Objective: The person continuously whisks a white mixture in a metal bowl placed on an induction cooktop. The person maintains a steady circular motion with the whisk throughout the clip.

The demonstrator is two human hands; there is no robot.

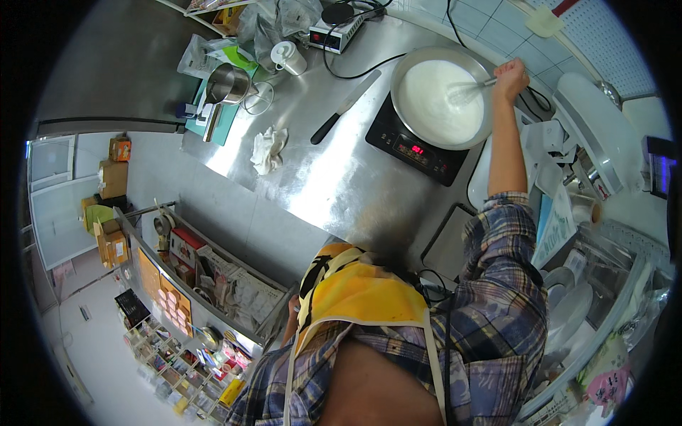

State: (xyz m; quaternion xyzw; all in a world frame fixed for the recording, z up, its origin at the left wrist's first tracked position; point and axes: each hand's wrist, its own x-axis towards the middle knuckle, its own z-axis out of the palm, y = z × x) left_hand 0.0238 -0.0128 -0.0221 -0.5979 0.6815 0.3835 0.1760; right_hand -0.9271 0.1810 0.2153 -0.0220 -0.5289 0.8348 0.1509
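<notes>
My right hand (511,80) is closed around the handle of a wire whisk (469,92). The whisk's wires dip into a white liquid (434,104) near the right side of a wide metal pan (400,114). Under the pan lies a black portable induction cooktop (383,125) with a lit red display. Only a small part of my left hand (293,303) shows, low beside the yellow apron (367,295); its fingers are mostly hidden. A knife with a black handle (326,128) rests on the steel worktop (330,175), left of the cooktop.
A crumpled white cloth (269,150), a steel saucepan (229,85) and a white lidded jug (289,57) stand or lie leftward. A small electric hotplate (337,32) sits at the back, its cable crossing the worktop. Behind my left side is a second counter with shelves (229,282).
</notes>
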